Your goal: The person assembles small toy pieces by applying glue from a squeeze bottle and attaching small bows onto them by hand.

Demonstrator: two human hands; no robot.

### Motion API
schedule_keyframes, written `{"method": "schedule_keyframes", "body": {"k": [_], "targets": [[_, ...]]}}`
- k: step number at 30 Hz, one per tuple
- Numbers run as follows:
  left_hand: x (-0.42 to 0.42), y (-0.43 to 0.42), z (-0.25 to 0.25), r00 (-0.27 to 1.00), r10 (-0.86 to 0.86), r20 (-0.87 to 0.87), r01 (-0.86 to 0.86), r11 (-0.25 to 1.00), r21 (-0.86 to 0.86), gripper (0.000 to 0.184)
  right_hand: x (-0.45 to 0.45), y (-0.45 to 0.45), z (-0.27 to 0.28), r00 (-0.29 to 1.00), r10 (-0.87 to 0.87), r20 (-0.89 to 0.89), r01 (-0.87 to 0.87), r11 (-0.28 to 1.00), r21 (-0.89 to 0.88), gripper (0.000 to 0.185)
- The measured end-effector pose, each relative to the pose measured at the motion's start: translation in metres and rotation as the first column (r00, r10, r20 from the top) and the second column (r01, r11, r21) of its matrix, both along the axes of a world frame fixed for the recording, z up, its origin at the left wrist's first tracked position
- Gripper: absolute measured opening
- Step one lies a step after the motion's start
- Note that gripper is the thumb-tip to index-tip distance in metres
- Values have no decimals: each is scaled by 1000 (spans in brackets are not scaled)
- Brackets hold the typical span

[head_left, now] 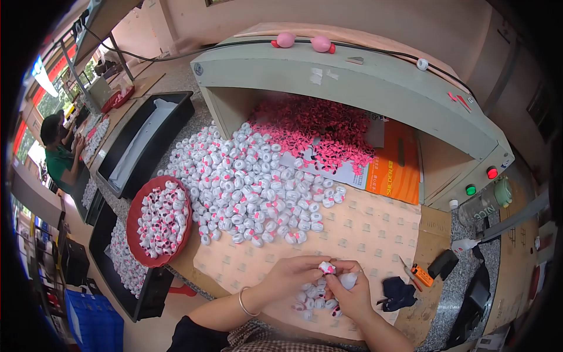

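Note:
Close to my body, my left hand [296, 274] pinches a small white round piece with pink and dark parts [327, 268] between its fingertips. My right hand [353, 298] meets it there, thumb against the same piece. A plain white piece [348, 281] also sits in the right hand's curled fingers. Below both hands lies a small heap of white and pink pieces [316, 303], partly covered by them. Farther forward spreads a large pile of white round pieces with pink bits [252, 188]. To the left, a red basket [134, 220] holds similar pieces with pink and dark parts.
A grey hood-like box [352, 73] stands ahead, with pink and dark small parts [328, 129] inside. On the right are an orange lighter [422, 275], tweezers [410, 273], dark cloth [399, 293] and a bottle [478, 208]. Black trays [186, 111] and another person [61, 158] are at left.

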State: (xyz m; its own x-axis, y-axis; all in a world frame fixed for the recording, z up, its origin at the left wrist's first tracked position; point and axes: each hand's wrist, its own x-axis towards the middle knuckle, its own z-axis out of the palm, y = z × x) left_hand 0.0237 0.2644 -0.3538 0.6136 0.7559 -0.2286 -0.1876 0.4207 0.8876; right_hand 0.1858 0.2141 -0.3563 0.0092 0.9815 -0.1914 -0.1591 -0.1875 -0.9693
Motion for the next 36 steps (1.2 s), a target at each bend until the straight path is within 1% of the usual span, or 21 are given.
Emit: {"method": "schedule_keyframes", "body": {"k": [1, 4, 7, 10, 13, 17, 19, 20, 22, 23, 24, 25, 26, 28, 29, 31, 34, 35, 36], "targets": [[1, 0, 3, 1000, 3, -16, -3, 1000, 0, 33, -1, 0, 1, 1000, -8, -12, 8, 1000, -7, 20], [1, 1, 7, 999, 2, -43, -2, 1000, -13, 32, 0, 0, 2, 999, -6, 33, 7, 999, -32, 20], [-2, 1, 2, 999, -17, -33, 17, 1000, -13, 31, -1, -1, -1, 995, 6, 96, -3, 1000, -28, 20], [-5, 1, -3, 999, -18, -43, 19, 1000, 14, 31, -1, -2, -6, 995, 8, 97, -8, 1000, 3, 21], [-4, 1, -4, 999, -13, -45, 14, 1000, 25, 31, -1, -1, -4, 989, 20, 147, -21, 1000, 6, 21], [-3, -1, -7, 999, -11, -53, 13, 999, 36, 31, 0, -2, -4, 991, 11, 133, -15, 999, 29, 21], [-2, 0, -5, 997, -16, -76, 23, 995, 92, 31, 1, -1, 1, 990, 18, 136, -25, 998, 51, 20], [-2, 0, -4, 996, -15, -89, 26, 992, 122, 31, 3, 0, -2, 975, 23, 221, -44, 995, 91, 21], [1, -2, -2, 997, 38, -71, -24, 982, 188, 30, 9, 1, -8, 922, 18, 386, -89, 982, 167, 21], [1, -3, -1, 996, 61, -59, -46, 974, 221, 30, 11, 1, -5, 931, -7, 365, -47, 989, 138, 20], [0, 0, 0, 985, 54, -164, 14, 920, 391, 30, 12, 1, 3, 938, -35, 344, -3, 994, 108, 18], [-2, 3, 0, 962, 66, -265, 91, 837, 540, 30, 13, 1, 7, 943, -64, 326, 41, 996, 77, 17], [-3, 6, -1, 928, 96, -360, 181, 728, 661, 30, 17, 1, 4, 942, -108, 318, 79, 992, 101, 18], [-2, 8, -7, 938, 143, -314, 168, 605, 779, 32, 20, 3, -2, 936, -195, 294, 158, 977, 146, 20], [-2, 9, -8, 943, 163, -289, 162, 536, 829, 32, 19, 3, 3, 945, -222, 239, 201, 973, 111, 22], [-9, 12, 4, 882, 303, -360, 192, 468, 863, 32, 15, 4, 18, 950, -284, 131, 282, 959, 34, 24], [-12, 26, 14, 779, 483, -400, 251, 345, 905, 29, 25, 7, -4, 946, -282, 162, 246, 946, 212, 26], [-13, 31, 14, 742, 537, -401, 276, 302, 913, 28, 28, 7, -4, 941, -262, 213, 213, 950, 227, 28], [-14, 38, 10, 703, 543, -459, 355, 292, 888, 26, 30, 7, -1, 933, -242, 264, 180, 954, 240, 29]]}}
